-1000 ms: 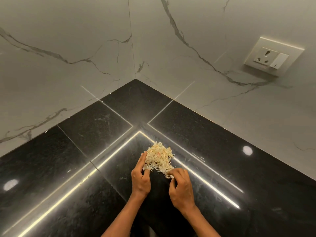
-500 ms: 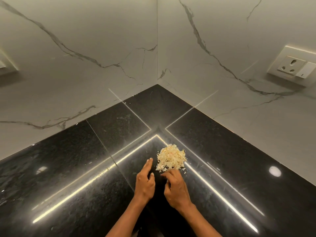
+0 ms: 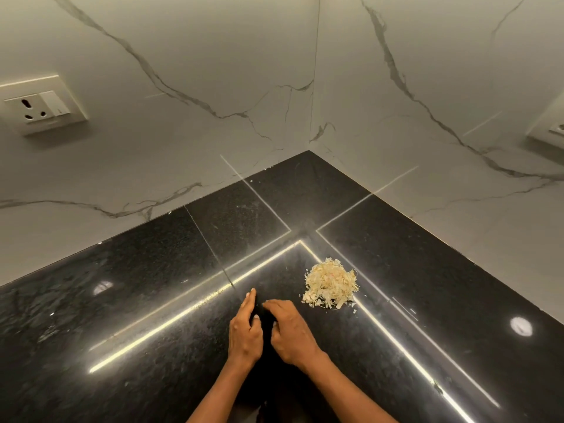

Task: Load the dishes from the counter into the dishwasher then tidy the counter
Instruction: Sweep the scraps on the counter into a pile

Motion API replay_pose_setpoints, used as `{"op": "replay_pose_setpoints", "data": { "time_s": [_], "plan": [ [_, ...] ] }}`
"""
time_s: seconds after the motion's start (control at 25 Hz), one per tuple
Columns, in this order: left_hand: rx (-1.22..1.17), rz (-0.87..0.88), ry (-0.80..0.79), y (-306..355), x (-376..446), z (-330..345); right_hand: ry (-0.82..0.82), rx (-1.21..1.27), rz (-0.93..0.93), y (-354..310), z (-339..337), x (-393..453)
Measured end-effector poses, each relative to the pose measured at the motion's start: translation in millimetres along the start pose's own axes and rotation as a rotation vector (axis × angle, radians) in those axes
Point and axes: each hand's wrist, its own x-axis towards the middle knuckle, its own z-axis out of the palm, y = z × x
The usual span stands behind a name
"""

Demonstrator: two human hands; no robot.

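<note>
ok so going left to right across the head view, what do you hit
wall socket → left hand → right hand → pile of pale shavings → second socket, cut off by the right edge. Both hands rest on the black counter, just left of the pile.

— How is the light?
— Warm and fairly dim. The black counter [image 3: 158, 300] mirrors long strip lights as bright lines, with two round glare spots besides.
— Shadows?
— A soft one under each socket [image 3: 42, 106], and a dark patch between the hands [image 3: 245, 334].
— Sharpness?
— Crisp in the middle — the walls [image 3: 183, 56] bow and soften toward the edges, wide-angle fashion.
</note>
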Motion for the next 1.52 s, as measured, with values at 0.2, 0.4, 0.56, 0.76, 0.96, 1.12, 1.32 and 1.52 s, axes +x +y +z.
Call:
{"op": "replay_pose_setpoints", "data": {
  "time_s": [0.2, 0.4, 0.56, 0.76, 0.96, 1.12, 1.32, 1.52],
  "plan": [
    [0.006, 0.008, -0.053, -8, 6, -11, 0.007, -0.119, -0.019, 8, 9, 14],
    [0.087, 0.059, -0.094, -4, 2, 2, 0.2, -0.089, 0.045, 25, -1, 0],
    [0.121, 0.127, -0.182, 6, 2, 19, 0.165, -0.075, 0.063, 34, -3, -22],
    [0.124, 0.148, -0.303, 13, 7, 42, 0.319, -0.04, 0.151, 46, -20, -22],
    [0.172, 0.232, -0.38, 20, 3, 57, 0.472, -0.102, 0.215, 60, -32, -46],
    [0.192, 0.283, -0.398, 25, 2, 62, 0.419, -0.134, 0.239, 68, -35, -43],
    [0.146, 0.324, -0.352, 24, 4, 61, 0.525, -0.085, 0.273, 70, -47, -37],
    [0.178, 0.322, -0.146, 15, 3, 55, 0.522, -0.139, 0.319, 79, -47, -49]
  ]
}}
